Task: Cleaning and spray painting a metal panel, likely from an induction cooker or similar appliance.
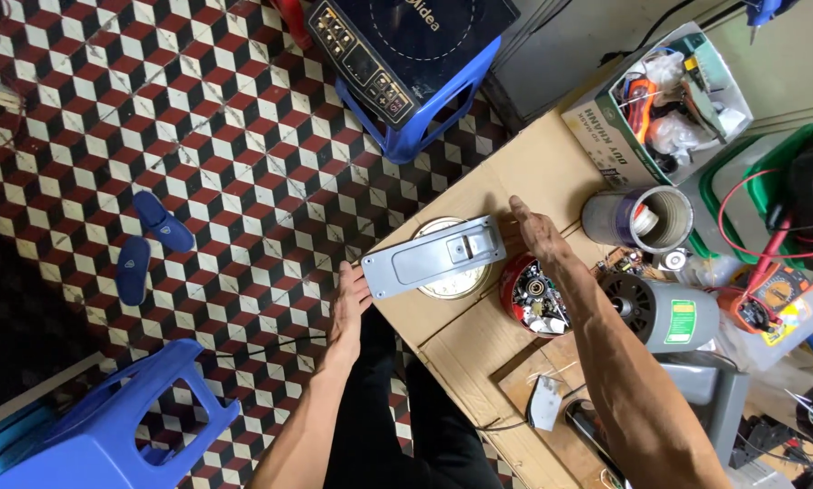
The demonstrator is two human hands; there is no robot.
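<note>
Between my two hands is a long grey plastic cover panel (pixel 432 256), lying across a round metal tin (pixel 456 282) on a cardboard-topped table (pixel 515 177). My left hand (pixel 347 303) grips the panel's near-left end with the fingers curled round its edge. At the far-right end, my right hand (pixel 538 231) presses its fingers against the panel. A small square latch part sits on the panel's top face.
A red round tin of small parts (pixel 533 299), a grey motor (pixel 664 312), a cylindrical can (pixel 642 217), a multimeter (pixel 769 294) and a box of clutter (pixel 664 100) crowd the table. An induction cooker (pixel 397 41) rests on a blue stool; another blue stool (pixel 116 426) and slippers (pixel 148 244) are on the tiled floor.
</note>
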